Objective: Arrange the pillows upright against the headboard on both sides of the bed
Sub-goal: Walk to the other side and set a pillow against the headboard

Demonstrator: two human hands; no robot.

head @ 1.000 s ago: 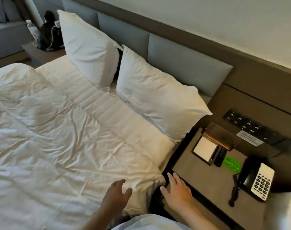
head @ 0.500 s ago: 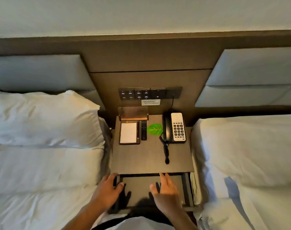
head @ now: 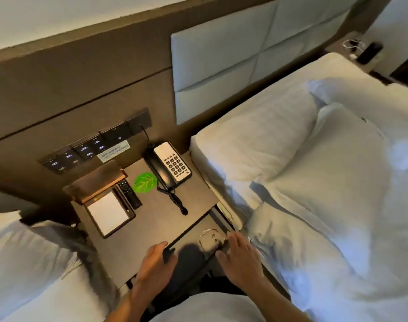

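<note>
Count: 2 pillows, one per bed, other; 1 phone; 1 notepad; 1 remote; 2 hands.

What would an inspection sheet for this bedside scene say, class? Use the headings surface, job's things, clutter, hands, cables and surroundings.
Surface: nightstand top between two beds; open drawer below its front edge.
Job's things: right bed's pillow lies flat, not upright against the padded headboard; part of the left bed's pillow shows.
Clutter: telephone, green leaf card, notepad, remote; round item in the drawer.
Hands: left hand on the nightstand's front edge, right hand over the drawer's corner; no grip on anything.
Cables: coiled phone cord; wall lead behind the phone.
Surroundings: switch panel; rumpled duvet.
</note>
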